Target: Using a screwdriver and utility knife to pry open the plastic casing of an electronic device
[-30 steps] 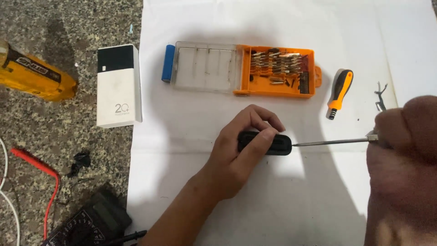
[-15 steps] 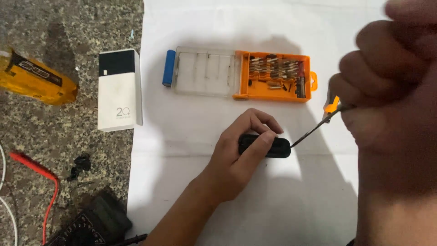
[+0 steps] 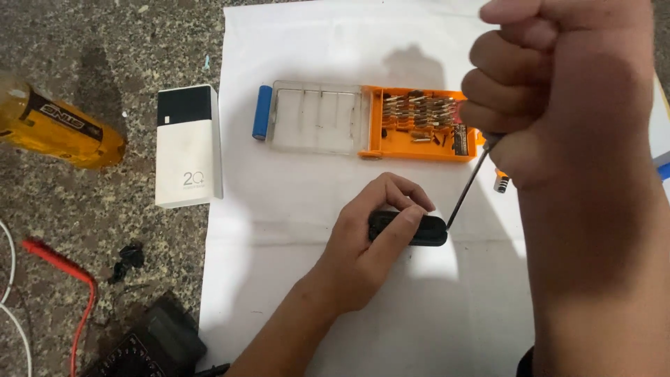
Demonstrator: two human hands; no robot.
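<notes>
My left hand (image 3: 366, 244) presses down on a small black oblong device (image 3: 419, 230) that lies on a white paper sheet (image 3: 293, 209). My right hand (image 3: 558, 98) is raised close to the camera in a fist around a thin screwdriver (image 3: 466, 188). The metal shaft slants down to the left and its tip meets the right end of the black device. The fist hides the screwdriver's handle.
An open orange bit case (image 3: 419, 126) with a clear lid (image 3: 317, 126) lies behind the device, a blue cylindrical cell (image 3: 262, 112) at its left. A white power bank (image 3: 187, 146), a yellow tool (image 3: 59, 129), a red probe lead (image 3: 63, 272) and a black meter (image 3: 150, 342) rest on the stone floor at left.
My right hand rose from the lower right toward the camera, tipping the screwdriver from level to steeply slanted, tip still at the device's right end. The left hand stayed on the device.
</notes>
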